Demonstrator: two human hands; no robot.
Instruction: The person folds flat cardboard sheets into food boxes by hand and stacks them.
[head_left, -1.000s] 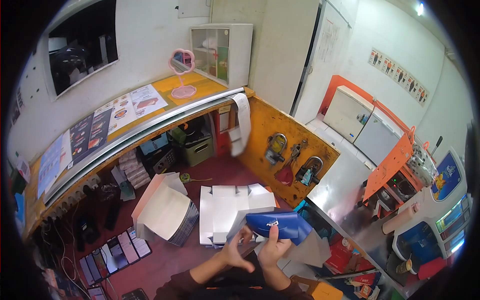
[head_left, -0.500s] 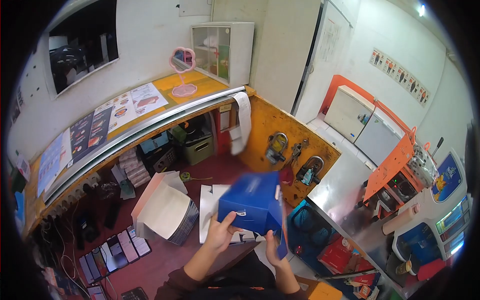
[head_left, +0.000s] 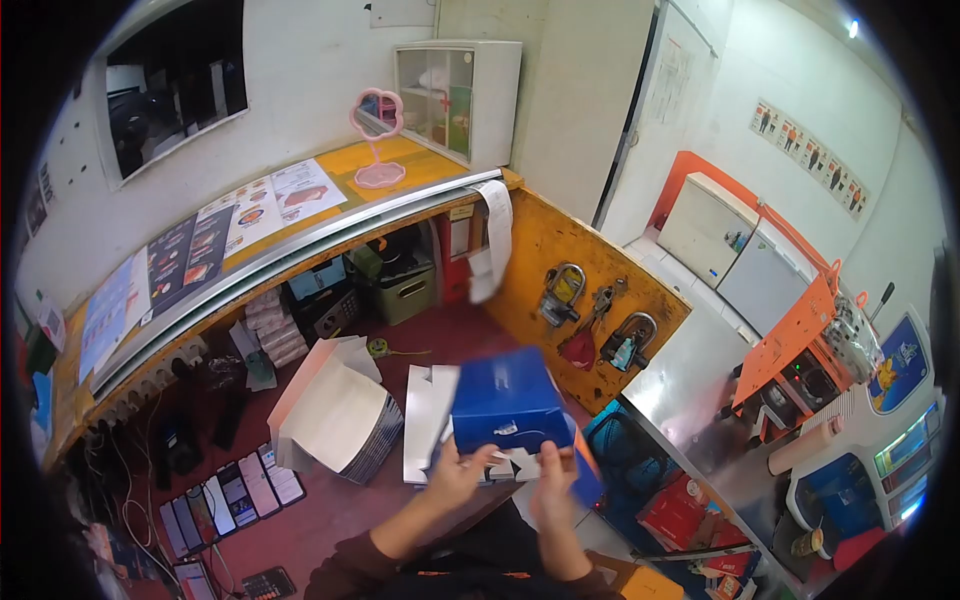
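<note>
A blue cardboard box (head_left: 508,392), slightly blurred, is held up above the front edge of the maroon desktop. At its near lower edge, my left hand (head_left: 456,478) has thumb and fingers closed on the left part. My right hand (head_left: 554,486) is closed on the right part of the same edge, where a blue flap (head_left: 588,488) hangs down. Pale flap-like pieces show between the two hands. Behind the box lie flat white card pieces (head_left: 420,425), partly hidden. To the left stands an open carton (head_left: 345,415) with a white inside and a pinkish flap.
Several phones (head_left: 235,500) lie in a row on the desktop (head_left: 300,540) at left. A tape measure (head_left: 378,347) sits behind the carton. Padlocks (head_left: 630,342) and keys hang on the yellow wooden panel (head_left: 530,240). A metal counter (head_left: 690,400) runs along the right.
The blue box has tipped and shifted slightly right and down. My left hand has slid from the box's front face to its lower edge, nearer my right hand.
</note>
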